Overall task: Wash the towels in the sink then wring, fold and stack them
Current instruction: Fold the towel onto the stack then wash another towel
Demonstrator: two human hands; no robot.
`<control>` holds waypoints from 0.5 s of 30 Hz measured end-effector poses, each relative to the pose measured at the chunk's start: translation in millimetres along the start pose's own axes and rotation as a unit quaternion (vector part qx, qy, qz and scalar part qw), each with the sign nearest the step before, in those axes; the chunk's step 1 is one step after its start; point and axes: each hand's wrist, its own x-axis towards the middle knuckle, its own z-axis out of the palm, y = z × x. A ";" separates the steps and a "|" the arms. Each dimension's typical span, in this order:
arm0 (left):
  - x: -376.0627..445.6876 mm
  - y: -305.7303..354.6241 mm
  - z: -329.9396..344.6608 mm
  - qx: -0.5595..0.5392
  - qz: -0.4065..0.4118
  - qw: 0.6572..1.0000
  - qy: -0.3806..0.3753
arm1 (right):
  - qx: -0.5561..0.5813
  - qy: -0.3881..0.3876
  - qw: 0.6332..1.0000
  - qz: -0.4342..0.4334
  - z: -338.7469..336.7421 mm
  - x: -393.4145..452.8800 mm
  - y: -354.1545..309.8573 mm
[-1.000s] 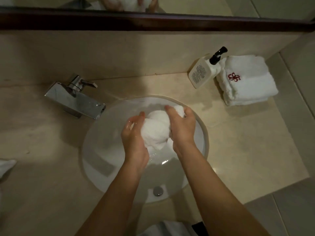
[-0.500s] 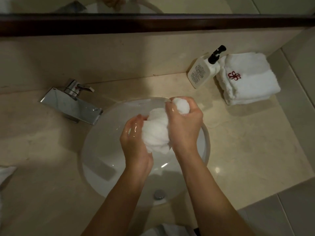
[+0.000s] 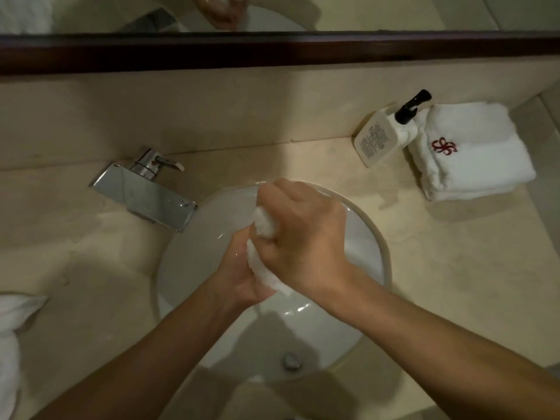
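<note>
A wet white towel point(image 3: 265, 227), twisted into a tight roll, is held over the round white sink point(image 3: 371, 225). My right hand point(image 3: 303, 234) grips its upper part from above, fingers wrapped round it. My left hand point(image 3: 242, 274) grips the lower part from below and the left. Most of the towel is hidden inside the two fists. A stack of folded white towels point(image 3: 472, 153) with a red emblem lies on the counter at the back right.
A chrome faucet point(image 3: 145, 189) stands left of the sink. A white pump bottle point(image 3: 385, 134) leans beside the folded towels. More white cloth point(image 3: 12, 325) lies at the left edge. A dark mirror frame point(image 3: 272, 53) runs above the beige counter point(image 3: 454, 283).
Both hands have closed tighter on the towel and twisted it; my right hand has turned over the top and now covers most of it. The bundle looks much more compressed.
</note>
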 end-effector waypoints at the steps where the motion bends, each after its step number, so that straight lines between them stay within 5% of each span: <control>1: 2.9 1.1 -4.6 0.015 -0.031 0.999 -0.024 | -0.020 -0.002 1.000 -0.010 -1.7 -0.1 -2.6; 4: 4.1 8.0 -9.6 0.123 -0.100 0.983 -0.089 | -0.032 -0.005 0.999 -0.014 -1.3 -3.8 -0.3; 7: 15.4 0.3 -12.3 0.106 -0.088 0.991 -0.006 | -0.024 -0.026 0.999 0.022 0.4 -6.6 13.1; 10: 15.0 -3.8 -8.4 0.071 -0.032 0.996 0.038 | -0.003 -0.050 0.982 0.182 -0.7 -8.1 26.9; 13: 1.6 -9.7 -9.3 0.129 0.098 0.985 0.051 | 0.091 0.014 0.901 0.424 -7.5 -16.2 43.3; 15: -10.3 -17.1 -11.7 0.261 0.290 0.920 0.029 | 0.192 0.063 0.812 0.548 -17.1 -20.5 46.9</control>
